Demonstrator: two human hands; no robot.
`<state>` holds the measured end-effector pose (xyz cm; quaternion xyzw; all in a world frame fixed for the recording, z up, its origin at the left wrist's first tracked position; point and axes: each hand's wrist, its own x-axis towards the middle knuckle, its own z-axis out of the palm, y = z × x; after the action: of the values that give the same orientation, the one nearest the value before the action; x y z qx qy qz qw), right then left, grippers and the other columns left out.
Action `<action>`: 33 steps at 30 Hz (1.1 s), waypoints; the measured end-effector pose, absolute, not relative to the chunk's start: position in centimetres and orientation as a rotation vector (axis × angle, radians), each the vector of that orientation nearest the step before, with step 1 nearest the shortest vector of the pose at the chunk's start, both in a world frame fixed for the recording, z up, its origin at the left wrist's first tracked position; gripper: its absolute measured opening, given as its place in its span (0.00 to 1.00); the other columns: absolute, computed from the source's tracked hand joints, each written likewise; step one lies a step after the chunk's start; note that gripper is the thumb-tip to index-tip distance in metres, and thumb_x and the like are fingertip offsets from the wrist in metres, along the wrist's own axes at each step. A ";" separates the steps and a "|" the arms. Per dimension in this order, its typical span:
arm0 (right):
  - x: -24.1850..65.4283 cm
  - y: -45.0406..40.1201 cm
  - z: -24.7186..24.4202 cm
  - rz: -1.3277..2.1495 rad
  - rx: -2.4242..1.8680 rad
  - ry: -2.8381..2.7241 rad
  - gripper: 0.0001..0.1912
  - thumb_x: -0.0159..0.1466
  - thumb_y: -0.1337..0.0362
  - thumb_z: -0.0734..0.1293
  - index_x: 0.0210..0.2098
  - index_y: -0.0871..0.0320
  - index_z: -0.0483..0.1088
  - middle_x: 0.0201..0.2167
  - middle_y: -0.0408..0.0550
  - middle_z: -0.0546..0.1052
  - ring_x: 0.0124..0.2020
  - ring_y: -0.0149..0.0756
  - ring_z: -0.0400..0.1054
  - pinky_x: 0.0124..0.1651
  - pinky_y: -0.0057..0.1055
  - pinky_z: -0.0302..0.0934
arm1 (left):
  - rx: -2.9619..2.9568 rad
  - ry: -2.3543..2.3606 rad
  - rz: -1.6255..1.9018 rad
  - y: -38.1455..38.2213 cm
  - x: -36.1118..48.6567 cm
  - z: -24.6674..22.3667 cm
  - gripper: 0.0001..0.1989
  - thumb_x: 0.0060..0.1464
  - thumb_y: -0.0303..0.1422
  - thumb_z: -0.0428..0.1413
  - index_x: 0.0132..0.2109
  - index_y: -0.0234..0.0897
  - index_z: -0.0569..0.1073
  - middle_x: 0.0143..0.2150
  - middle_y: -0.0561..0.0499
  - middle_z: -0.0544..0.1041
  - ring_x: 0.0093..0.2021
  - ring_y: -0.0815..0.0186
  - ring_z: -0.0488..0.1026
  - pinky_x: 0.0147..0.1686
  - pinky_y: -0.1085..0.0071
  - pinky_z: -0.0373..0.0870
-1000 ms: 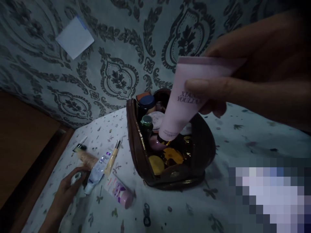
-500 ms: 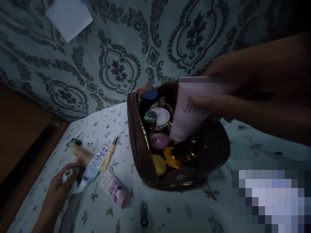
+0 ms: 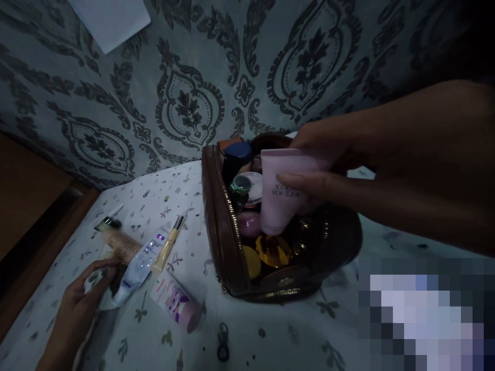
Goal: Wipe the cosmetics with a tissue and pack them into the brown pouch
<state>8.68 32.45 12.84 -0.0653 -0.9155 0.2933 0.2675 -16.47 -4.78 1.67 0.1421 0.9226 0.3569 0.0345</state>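
My right hand [image 3: 348, 159] grips a pale pink squeeze tube [image 3: 280, 190], thumb across its dark lettering. The tube's lower end dips into an unzipped brown cosmetic bag [image 3: 220, 221]. Inside the bag are a blue-topped item [image 3: 237, 153], a green-capped bottle [image 3: 240, 184], a round clear-lidded container [image 3: 254, 188], a rounded pink item [image 3: 248, 224] and a yellow round item [image 3: 251, 262]. At the left, my left hand [image 3: 83, 296] is closed around a white rounded object [image 3: 94, 278] whose kind I cannot make out. Beside it lies a clear bluish tube [image 3: 137, 268].
A pink-capped tube [image 3: 176, 303], a slim yellow tube [image 3: 167, 247], a glittery beige tube [image 3: 121, 246] and a dark-capped item [image 3: 108, 223] lie on the patterned sheet [image 3: 204, 340]. Behind the bag rises a patterned wall [image 3: 240, 51]. Brown wood [image 3: 34, 201] borders the left; the lower right is pixelated.
My right hand has brought the pink tube left and lower into the bag. My left hand keeps its grip at the same place beside the tubes; the view has shifted slightly.
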 end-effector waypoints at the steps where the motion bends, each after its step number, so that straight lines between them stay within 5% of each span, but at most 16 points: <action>1: 8.6 32.3 13.0 0.709 -0.142 -2.517 0.13 0.65 0.53 0.65 0.26 0.48 0.76 0.19 0.39 0.73 0.14 0.24 0.57 0.16 0.32 0.45 | 0.437 2.839 1.103 -4.8 -16.5 1.6 0.31 0.39 0.59 0.60 0.42 0.38 0.76 0.43 0.51 0.80 0.50 0.53 0.73 0.53 0.65 0.68; 7: 7.2 31.1 12.8 0.707 0.046 -2.537 0.15 0.67 0.61 0.62 0.24 0.55 0.71 0.21 0.39 0.72 0.19 0.25 0.62 0.20 0.28 0.50 | 0.429 2.837 1.085 -4.7 -16.3 1.8 0.31 0.39 0.60 0.60 0.42 0.40 0.75 0.43 0.53 0.80 0.52 0.52 0.72 0.55 0.64 0.66; 16: 5.7 30.9 12.2 0.709 0.111 -2.519 0.18 0.67 0.61 0.62 0.21 0.57 0.65 0.18 0.40 0.65 0.19 0.25 0.53 0.22 0.29 0.43 | 0.482 2.825 1.146 -5.1 -16.9 1.2 0.26 0.43 0.55 0.60 0.41 0.40 0.75 0.45 0.50 0.80 0.55 0.50 0.71 0.60 0.59 0.61; 24: 5.7 30.7 12.3 0.909 0.056 -2.551 0.16 0.67 0.59 0.62 0.24 0.56 0.68 0.19 0.41 0.66 0.22 0.28 0.60 0.27 0.28 0.53 | 0.532 2.826 1.117 -5.0 -16.6 1.3 0.22 0.48 0.53 0.58 0.41 0.41 0.75 0.45 0.52 0.80 0.52 0.55 0.73 0.54 0.65 0.67; 33: 5.3 30.5 10.8 0.826 0.064 -2.587 0.16 0.66 0.62 0.61 0.22 0.58 0.66 0.20 0.42 0.68 0.23 0.29 0.60 0.27 0.28 0.50 | 0.485 2.799 1.189 -4.9 -16.5 1.3 0.22 0.45 0.51 0.60 0.41 0.39 0.76 0.41 0.51 0.81 0.47 0.56 0.75 0.47 0.68 0.70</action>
<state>5.31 30.54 10.81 0.0229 -0.9308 0.2974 0.2111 -16.55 -4.88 1.34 0.1575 0.9085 0.3859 0.0313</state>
